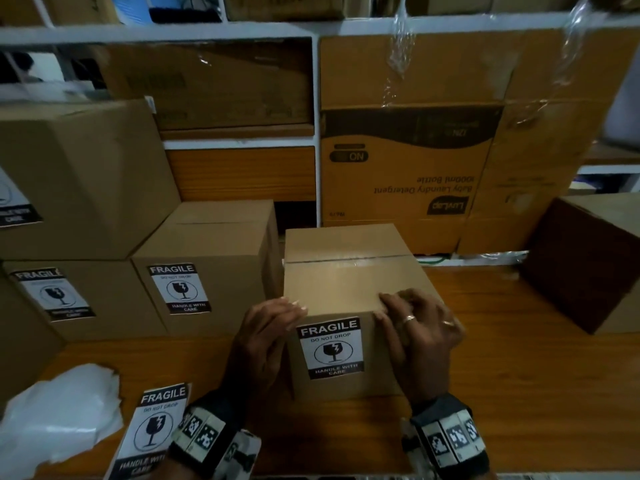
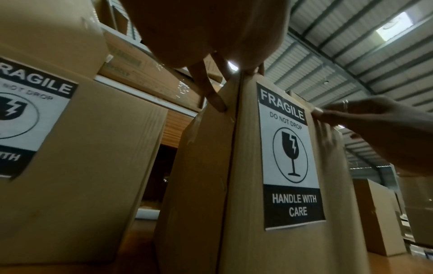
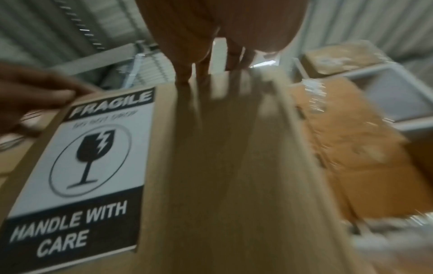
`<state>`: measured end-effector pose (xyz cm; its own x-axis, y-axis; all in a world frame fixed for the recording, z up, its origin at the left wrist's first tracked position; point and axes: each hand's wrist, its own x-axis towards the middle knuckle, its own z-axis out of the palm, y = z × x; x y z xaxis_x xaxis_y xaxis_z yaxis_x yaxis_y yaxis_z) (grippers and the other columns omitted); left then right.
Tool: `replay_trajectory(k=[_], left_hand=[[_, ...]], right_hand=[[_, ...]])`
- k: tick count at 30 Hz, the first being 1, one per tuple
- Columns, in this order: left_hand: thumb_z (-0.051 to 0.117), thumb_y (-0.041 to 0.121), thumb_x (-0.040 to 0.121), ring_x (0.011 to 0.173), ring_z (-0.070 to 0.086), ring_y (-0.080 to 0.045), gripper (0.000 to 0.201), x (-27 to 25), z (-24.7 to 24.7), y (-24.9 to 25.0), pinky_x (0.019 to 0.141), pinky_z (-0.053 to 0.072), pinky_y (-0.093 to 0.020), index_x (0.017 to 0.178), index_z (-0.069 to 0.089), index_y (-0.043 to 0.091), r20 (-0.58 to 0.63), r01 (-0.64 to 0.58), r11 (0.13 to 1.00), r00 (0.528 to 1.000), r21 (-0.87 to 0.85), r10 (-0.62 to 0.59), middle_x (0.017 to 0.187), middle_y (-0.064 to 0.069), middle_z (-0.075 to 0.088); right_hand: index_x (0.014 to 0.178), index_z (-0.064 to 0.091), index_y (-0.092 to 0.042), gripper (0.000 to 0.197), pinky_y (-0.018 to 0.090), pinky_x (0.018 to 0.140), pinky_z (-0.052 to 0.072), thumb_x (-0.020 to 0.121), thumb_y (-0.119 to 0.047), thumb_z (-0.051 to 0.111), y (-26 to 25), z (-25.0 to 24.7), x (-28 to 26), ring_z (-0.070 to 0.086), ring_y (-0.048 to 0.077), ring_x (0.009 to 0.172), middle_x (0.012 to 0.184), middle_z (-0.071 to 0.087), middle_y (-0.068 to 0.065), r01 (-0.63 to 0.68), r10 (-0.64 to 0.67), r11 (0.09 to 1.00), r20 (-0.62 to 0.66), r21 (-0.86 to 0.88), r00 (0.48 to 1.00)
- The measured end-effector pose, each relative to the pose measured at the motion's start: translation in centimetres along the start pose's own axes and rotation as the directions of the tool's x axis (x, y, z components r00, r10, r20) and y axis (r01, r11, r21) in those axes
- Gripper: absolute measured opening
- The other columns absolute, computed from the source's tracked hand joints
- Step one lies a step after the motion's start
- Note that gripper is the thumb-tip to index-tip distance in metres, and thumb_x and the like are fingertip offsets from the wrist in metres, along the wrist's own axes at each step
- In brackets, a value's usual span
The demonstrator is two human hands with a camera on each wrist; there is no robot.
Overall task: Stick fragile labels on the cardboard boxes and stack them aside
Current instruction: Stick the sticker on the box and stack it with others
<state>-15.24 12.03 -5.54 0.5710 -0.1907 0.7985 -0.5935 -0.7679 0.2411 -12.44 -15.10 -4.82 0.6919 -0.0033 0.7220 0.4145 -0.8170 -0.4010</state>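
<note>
While gripped by both hands [image 1: 346, 337], labelled box [image 1: 349, 282].

A warehouse or packing storeroom, shown by white metal shelving [image 1: 239, 144] crammed with large brown cardboard cartons [image 1: 408, 181], a ribbed corrugated metal roof [image 2: 351, 55] overhead, and plain brown boxes bearing black-and-white fragile labels [image 1: 180, 289] stacked on an orange wooden worktop [image 1: 519, 375].
</note>
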Motion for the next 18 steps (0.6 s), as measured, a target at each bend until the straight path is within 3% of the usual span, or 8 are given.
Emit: replay_trajectory(k=[2, 3, 4, 6, 8, 11, 14, 18], left_hand=[[0.053, 0.041, 0.101, 0.142, 0.044, -0.016, 0.042, -0.3, -0.4, 0.7, 0.112, 0.043, -0.025, 0.139, 0.056, 0.021, 0.051, 0.098, 0.993, 0.994, -0.072, -0.094, 0.148, -0.006, 0.05], [0.06, 0.049, 0.096, 0.146, 0.038, -0.012, 0.053, -0.6, -0.5, 0.9, 0.11, 0.042, -0.018, 0.143, 0.053, 0.026, 0.088, 0.163, 0.981, 0.984, -0.103, -0.154, 0.158, -0.006, 0.039], [0.066, 0.054, 0.09, 0.148, 0.034, -0.009, 0.063, -0.9, -0.4, 1.1, 0.108, 0.041, -0.014, 0.147, 0.048, 0.033, 0.126, 0.223, 0.965, 0.97, -0.139, -0.206, 0.165, -0.003, 0.027], [0.068, 0.056, 0.088, 0.144, 0.041, -0.011, 0.071, -1.3, 0.0, 1.1, 0.099, 0.053, -0.018, 0.151, 0.038, 0.044, 0.178, 0.28, 0.941, 0.953, -0.193, -0.247, 0.168, 0.009, 0.015], [0.067, 0.051, 0.089, 0.137, 0.051, -0.019, 0.069, -1.2, 0.4, 1.0, 0.089, 0.061, -0.028, 0.149, 0.034, 0.051, 0.187, 0.291, 0.939, 0.948, -0.184, -0.257, 0.168, 0.013, 0.016], [0.069, 0.045, 0.084, 0.133, 0.057, -0.024, 0.07, -0.4, 0.3, 1.2, 0.089, 0.062, -0.034, 0.145, 0.036, 0.052, 0.175, 0.321, 0.935, 0.94, -0.153, -0.293, 0.164, 0.016, 0.019], [0.073, 0.037, 0.082, 0.129, 0.059, -0.021, 0.073, 0.3, -0.6, 1.7, 0.086, 0.061, -0.026, 0.144, 0.037, 0.051, 0.162, 0.311, 0.933, 0.945, -0.18, -0.284, 0.161, 0.026, 0.014], [0.068, 0.044, 0.086, 0.127, 0.061, -0.017, 0.071, 2.4, -3.2, 3.2, 0.083, 0.062, -0.026, 0.147, 0.034, 0.053, 0.102, 0.206, 0.961, 0.976, -0.183, -0.19, 0.166, 0.02, 0.017]], right_hand=[[0.138, 0.061, -0.033, 0.056, 0.065, 0.11, 0.031, 0.086, -0.049, 0.074, 1.2, -1.2, -0.5, 0.037, 0.036, 0.141, 0.152, 0.041, 0.011, -0.118, 0.116, 0.992, 0.053, 0.036, 0.992], [0.142, 0.056, -0.036, 0.069, 0.065, 0.113, 0.031, 0.079, -0.044, 0.084, 1.8, -1.8, -0.7, 0.029, 0.036, 0.146, 0.161, 0.028, 0.01, -0.176, 0.167, 0.981, 0.101, 0.081, 0.981], [0.145, 0.051, -0.038, 0.084, 0.06, 0.113, 0.032, 0.072, -0.037, 0.091, 2.2, -2.3, -0.7, 0.022, 0.034, 0.149, 0.167, 0.013, 0.005, -0.231, 0.208, 0.961, 0.154, 0.152, 0.966], [0.148, 0.045, -0.041, 0.098, 0.049, 0.109, 0.036, 0.065, -0.024, 0.095, 2.5, -2.6, -0.8, 0.017, 0.027, 0.149, 0.169, -0.004, -0.007, -0.291, 0.231, 0.917, 0.234, 0.271, 0.945], [0.148, 0.041, -0.042, 0.1, 0.046, 0.106, 0.042, 0.068, -0.016, 0.093, 2.2, -2.2, -0.8, 0.019, 0.018, 0.143, 0.168, -0.001, -0.01, -0.274, 0.191, 0.908, 0.268, 0.317, 0.944], [0.147, 0.036, -0.045, 0.101, 0.049, 0.103, 0.047, 0.069, -0.01, 0.091, 1.6, -1.8, -0.8, 0.023, 0.018, 0.139, 0.167, 0.007, -0.003, -0.282, 0.207, 0.916, 0.266, 0.287, 0.942], [0.148, 0.035, -0.047, 0.106, 0.056, 0.098, 0.052, 0.067, -0.01, 0.092, 1.2, -2.3, -0.6, 0.031, 0.034, 0.145, 0.166, 0.007, -0.005, -0.268, 0.208, 0.932, 0.246, 0.245, 0.947], [0.151, 0.036, -0.043, 0.108, 0.062, 0.088, 0.057, 0.064, -0.014, 0.094, -0.5, -4.6, 0.2, 0.036, 0.045, 0.142, 0.167, 0.007, -0.006, -0.191, 0.161, 0.954, 0.143, 0.233, 0.977]])
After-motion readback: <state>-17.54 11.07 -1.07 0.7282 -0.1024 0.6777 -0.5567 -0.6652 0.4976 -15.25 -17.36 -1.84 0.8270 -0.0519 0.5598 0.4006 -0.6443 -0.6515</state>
